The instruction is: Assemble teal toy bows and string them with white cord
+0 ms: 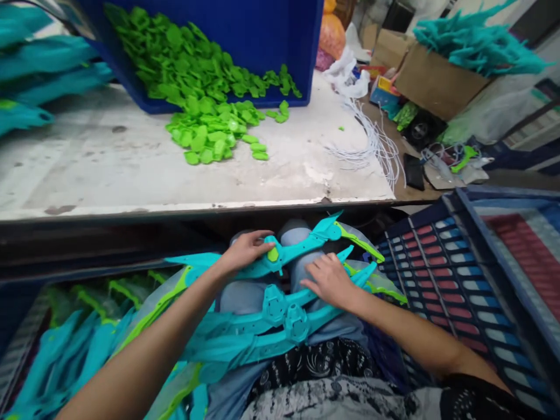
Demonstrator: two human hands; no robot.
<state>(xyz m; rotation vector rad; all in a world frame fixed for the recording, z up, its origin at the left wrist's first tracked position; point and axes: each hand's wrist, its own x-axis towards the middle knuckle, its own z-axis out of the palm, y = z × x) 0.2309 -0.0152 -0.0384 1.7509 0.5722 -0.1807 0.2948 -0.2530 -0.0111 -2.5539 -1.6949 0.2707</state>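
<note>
Several long, curved teal plastic parts lie across my lap. They have lime-green end pieces and carry hexagonal hubs at the middle. My left hand (247, 252) is on the farthest teal part (301, 249), its fingers and thumb closed around the hub, where a small lime-green cap (273, 254) sits. My right hand (331, 281) hovers or rests over the nearer parts, fingers loosely bent and apart, with nothing visible in them. Closer to me, two bare hubs show on the second teal part (274, 304) and the third teal part (297, 322).
On the worktable (87, 175) ahead, a tilted blue bin (271, 35) spills lime-green caps (205, 131). White cords (376, 140) hang at its right. Teal parts (48, 64) are stacked far left. Crates stand beside me: a blue slatted one (455, 280) right, another holding teal parts (61, 350) left.
</note>
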